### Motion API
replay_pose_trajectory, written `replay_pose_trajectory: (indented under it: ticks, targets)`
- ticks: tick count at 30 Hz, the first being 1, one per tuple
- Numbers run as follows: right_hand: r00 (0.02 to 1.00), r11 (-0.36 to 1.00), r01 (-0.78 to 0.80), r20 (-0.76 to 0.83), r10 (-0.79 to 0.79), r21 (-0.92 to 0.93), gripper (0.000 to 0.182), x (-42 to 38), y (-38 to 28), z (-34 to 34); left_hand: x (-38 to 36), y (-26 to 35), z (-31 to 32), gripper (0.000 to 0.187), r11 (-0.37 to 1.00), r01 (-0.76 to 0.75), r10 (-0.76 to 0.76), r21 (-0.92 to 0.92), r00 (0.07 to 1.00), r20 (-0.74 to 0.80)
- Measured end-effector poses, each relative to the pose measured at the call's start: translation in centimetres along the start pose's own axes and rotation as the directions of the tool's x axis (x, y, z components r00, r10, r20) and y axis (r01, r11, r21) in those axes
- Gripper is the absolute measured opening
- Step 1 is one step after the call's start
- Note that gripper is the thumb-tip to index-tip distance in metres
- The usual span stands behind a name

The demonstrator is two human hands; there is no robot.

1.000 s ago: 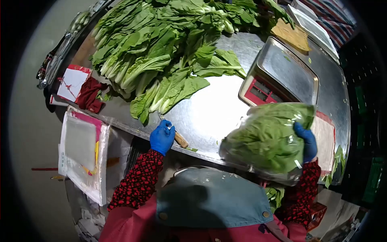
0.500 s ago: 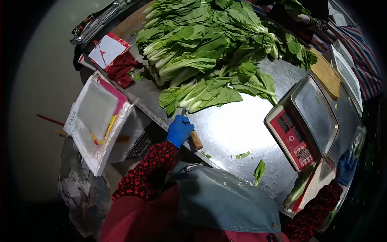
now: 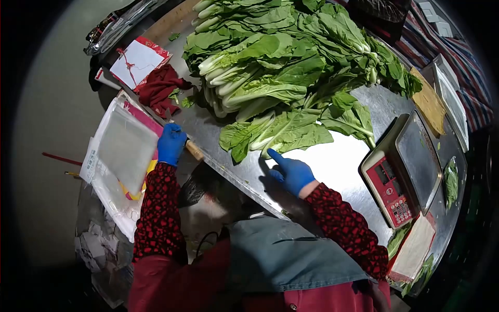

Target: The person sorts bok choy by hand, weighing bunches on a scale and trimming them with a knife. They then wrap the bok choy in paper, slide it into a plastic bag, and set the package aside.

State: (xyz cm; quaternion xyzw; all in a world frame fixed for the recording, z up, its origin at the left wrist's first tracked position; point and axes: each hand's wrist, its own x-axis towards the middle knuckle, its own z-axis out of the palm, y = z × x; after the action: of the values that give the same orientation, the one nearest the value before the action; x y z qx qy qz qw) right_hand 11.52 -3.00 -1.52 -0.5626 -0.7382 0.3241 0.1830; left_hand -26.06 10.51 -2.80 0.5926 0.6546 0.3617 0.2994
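Observation:
Both hands wear blue gloves. My left hand (image 3: 171, 144) is closed around a knife with a wooden handle (image 3: 194, 150), at the table's left edge beside the foam box; the blade points up past the hand. My right hand (image 3: 295, 171) is over the metal table with its index finger stretched out. Its fingertip is at the white base of a loose leafy green (image 3: 264, 143). Behind this lies a large pile of leafy greens (image 3: 275, 67), with white stems toward the left.
A red scale (image 3: 389, 190) with a metal plate stands at the right. At the left are a foam box (image 3: 96, 171) with plastic bags, a dark red cloth (image 3: 158, 86) and a white card (image 3: 136, 63). A wrapped bundle (image 3: 451, 182) lies at the far right.
My left hand has moved left and up with the knife. My right hand has come from the far right to the loose green. The view has shifted slightly.

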Motion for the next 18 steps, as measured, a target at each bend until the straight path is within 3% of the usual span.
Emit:
replay_pose_trajectory:
  ticks: [2,3,5,7,9,11,12,14,15,17,18]
  targets:
    - [0.996,0.984,-0.076,0.044,0.084,-0.159,0.053,2.2,-0.9,0.4,-0.2,3.5,2.4,0.019,0.871,-0.243,0.310,0.427,0.946,-0.094]
    - [0.994,0.982,-0.087,0.045,0.096,-0.165,0.053,2.3,-0.9,0.2,-1.4,6.7,2.8,0.021,0.817,-0.350,0.419,0.458,0.906,-0.056]
    - [0.981,0.945,-0.190,-0.022,0.191,-0.267,0.049,1.7,-0.5,-0.1,-3.9,9.4,5.1,0.023,0.950,-0.279,0.260,0.143,0.956,0.137]
    - [0.955,0.910,-0.291,-0.145,0.258,-0.295,0.042,-0.8,1.2,0.0,-7.0,11.2,8.4,0.023,0.903,-0.427,0.412,-0.048,0.828,0.380]
    - [0.901,0.842,-0.425,-0.240,0.361,-0.331,0.028,-3.8,4.1,0.3,-8.4,11.9,11.6,0.029,0.718,-0.676,0.520,0.164,0.678,0.519]
    - [0.889,0.827,-0.442,-0.293,0.353,-0.346,0.026,-7.3,6.0,0.3,-8.1,12.0,14.2,0.038,0.585,-0.739,0.518,0.334,0.658,0.546]
    - [0.877,0.910,-0.344,-0.425,0.223,-0.232,0.030,-9.1,6.8,0.5,-7.3,11.0,15.2,0.041,0.592,-0.712,0.491,0.377,0.690,0.533]
    - [0.766,0.868,-0.479,-0.421,0.486,0.130,0.036,-11.0,6.0,0.3,-5.5,10.1,15.9,0.041,0.589,-0.681,0.451,0.435,0.724,0.522]
    - [0.711,0.840,-0.444,-0.448,0.541,0.311,0.040,-11.8,5.1,-0.1,-5.1,9.8,16.0,0.030,0.589,-0.675,0.437,0.445,0.729,0.527]
    - [0.654,0.794,-0.376,-0.470,0.593,0.479,0.043,-13.1,5.5,0.5,-5.3,10.3,15.4,0.023,0.656,-0.673,0.431,0.341,0.705,0.563]
    - [0.640,0.786,-0.435,-0.463,0.613,0.438,0.048,-13.6,5.6,0.5,-5.4,10.8,15.1,0.019,0.717,-0.656,0.431,0.235,0.683,0.590]
